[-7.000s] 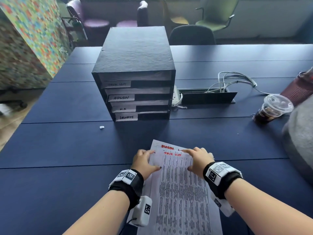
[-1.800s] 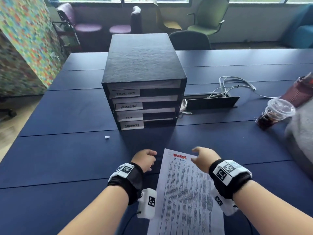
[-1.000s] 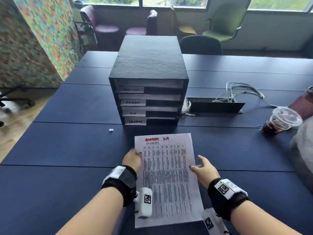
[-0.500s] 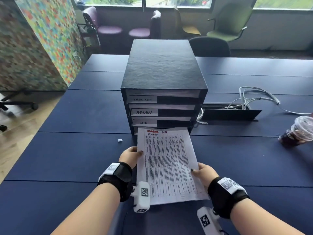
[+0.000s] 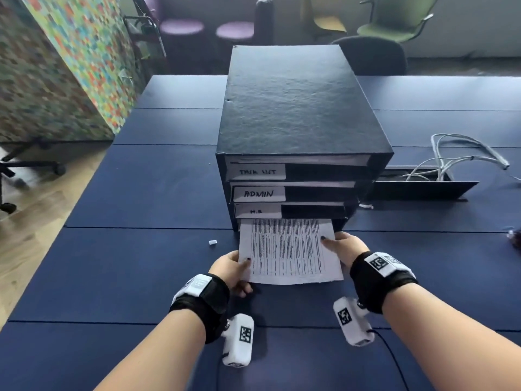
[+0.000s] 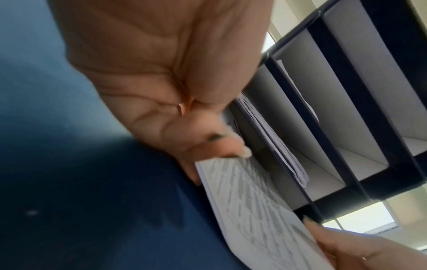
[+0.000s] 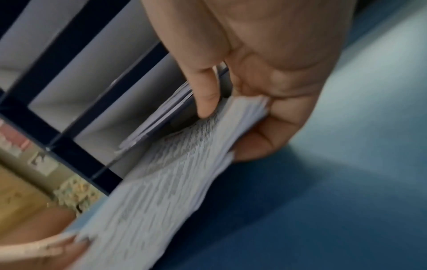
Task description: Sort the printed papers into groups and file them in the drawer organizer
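A thin stack of printed papers (image 5: pixel 287 249) is partly inside the bottom slot of the black drawer organizer (image 5: pixel 298 114). My left hand (image 5: pixel 234 266) pinches the stack's near left edge, thumb on top. My right hand (image 5: pixel 342 245) pinches the right edge, close to the slot. White labels reading TASK LIST, ADMIN and H.R mark the upper slots; the bottom label is hidden by the papers. Both wrist views show the papers (image 6: pixel 251 210) (image 7: pixel 166 182) between thumb and fingers, with sheets lying in the slot above.
The organizer stands on a dark blue table (image 5: pixel 141 263). A small white scrap (image 5: pixel 212 242) lies left of the papers. An open cable box (image 5: pixel 423 187) with white cables (image 5: pixel 462 153) sits to the right. Chairs stand beyond the far edge.
Both hands lifted the stack off the table, carried it forward, and pushed its top end into the bottom slot. The red heading is now hidden inside.
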### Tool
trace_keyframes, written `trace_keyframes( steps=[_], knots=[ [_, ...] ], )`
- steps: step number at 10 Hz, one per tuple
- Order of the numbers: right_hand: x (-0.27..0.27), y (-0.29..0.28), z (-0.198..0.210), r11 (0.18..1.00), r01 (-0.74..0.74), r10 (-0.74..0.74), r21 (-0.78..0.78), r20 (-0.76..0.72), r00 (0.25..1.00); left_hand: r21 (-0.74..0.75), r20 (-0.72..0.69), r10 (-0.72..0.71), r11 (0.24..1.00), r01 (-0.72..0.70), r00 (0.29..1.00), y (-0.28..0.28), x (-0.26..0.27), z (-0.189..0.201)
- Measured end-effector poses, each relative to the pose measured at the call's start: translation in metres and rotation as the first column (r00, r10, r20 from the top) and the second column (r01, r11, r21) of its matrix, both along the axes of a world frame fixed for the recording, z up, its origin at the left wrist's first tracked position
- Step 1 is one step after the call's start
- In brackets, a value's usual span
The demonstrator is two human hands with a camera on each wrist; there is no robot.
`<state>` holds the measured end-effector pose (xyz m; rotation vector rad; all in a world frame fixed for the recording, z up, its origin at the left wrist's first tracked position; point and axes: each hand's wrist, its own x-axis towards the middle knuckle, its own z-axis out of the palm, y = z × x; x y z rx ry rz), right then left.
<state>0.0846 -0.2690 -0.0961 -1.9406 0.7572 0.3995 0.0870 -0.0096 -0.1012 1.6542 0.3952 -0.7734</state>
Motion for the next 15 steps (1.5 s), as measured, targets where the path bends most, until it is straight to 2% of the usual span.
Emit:
trace_keyframes(
  steps=[1, 2, 3, 4, 5, 6, 7, 8, 9, 10, 11, 12, 13, 14, 15],
  knots=[
    [0.003, -0.002, 0.001, 0.996, 0.000, 0.012, 0.085, -0.140, 0.990, -0.081, 0.028, 0.121, 0.990, -0.118, 0.992, -0.006, 0.008, -0.003],
    [0.005, -0.007, -0.001, 0.984, 0.076, -0.044, 0.159, -0.194, 0.980, -0.177, 0.037, 0.300, 0.941, -0.289, 0.953, -0.010, 0.015, -0.008],
    [0.011, -0.005, 0.001, 0.883, 0.249, -0.217, 0.397, -0.126, 0.968, -0.211, 0.097, 0.393, 0.906, -0.367, 0.915, -0.012, 0.020, -0.016],
    [0.015, 0.005, 0.006, 0.777, 0.327, -0.333, 0.537, -0.089, 0.939, -0.224, 0.183, 0.405, 0.904, -0.363, 0.896, -0.013, 0.023, -0.013],
    [0.018, 0.010, 0.000, 0.691, 0.340, -0.413, 0.638, -0.038, 0.910, -0.199, 0.264, 0.348, 0.932, -0.302, 0.900, -0.015, 0.027, -0.009],
    [0.021, 0.016, -0.001, 0.629, 0.315, -0.455, 0.710, 0.008, 0.891, -0.066, 0.369, 0.190, 0.982, -0.179, 0.910, -0.018, 0.034, -0.004],
    [0.022, 0.021, 0.000, 0.664, 0.324, -0.471, 0.673, 0.040, 0.881, 0.207, 0.415, -0.028, 0.976, -0.065, 0.909, -0.022, 0.041, 0.004],
    [0.024, 0.023, -0.002, 0.769, 0.303, -0.401, 0.563, 0.056, 0.914, 0.333, 0.415, -0.134, 0.943, -0.014, 0.900, -0.025, 0.044, 0.010],
    [0.025, 0.024, -0.014, 0.861, 0.186, -0.258, 0.473, 0.092, 0.962, 0.364, 0.346, -0.196, 0.929, 0.061, 0.917, -0.031, 0.044, 0.017],
    [0.027, 0.027, -0.020, 0.915, 0.059, -0.116, 0.400, 0.122, 0.986, 0.393, 0.306, -0.233, 0.914, 0.101, 0.923, -0.036, 0.048, 0.017],
    [0.033, 0.023, -0.026, 0.965, -0.057, 0.035, 0.257, 0.088, 0.995, 0.452, 0.283, -0.276, 0.883, 0.127, 0.918, -0.038, 0.052, 0.020],
    [0.034, 0.018, -0.026, 0.973, -0.113, 0.097, 0.203, 0.086, 0.992, 0.465, 0.253, -0.312, 0.869, 0.168, 0.916, -0.039, 0.053, 0.021],
    [0.027, 0.015, -0.019, 0.960, -0.184, 0.176, 0.209, 0.058, 0.983, 0.523, 0.206, -0.444, 0.803, 0.286, 0.872, -0.040, 0.049, 0.023],
    [0.017, 0.015, -0.002, 0.940, -0.320, 0.325, 0.114, -0.023, 0.945, 0.555, 0.177, -0.526, 0.751, 0.357, 0.832, -0.044, 0.043, 0.027],
    [0.007, 0.014, 0.011, 0.875, -0.482, 0.481, -0.045, -0.038, 0.876, 0.570, 0.208, -0.580, 0.726, 0.384, 0.788, -0.052, 0.032, 0.037]
  ],
)
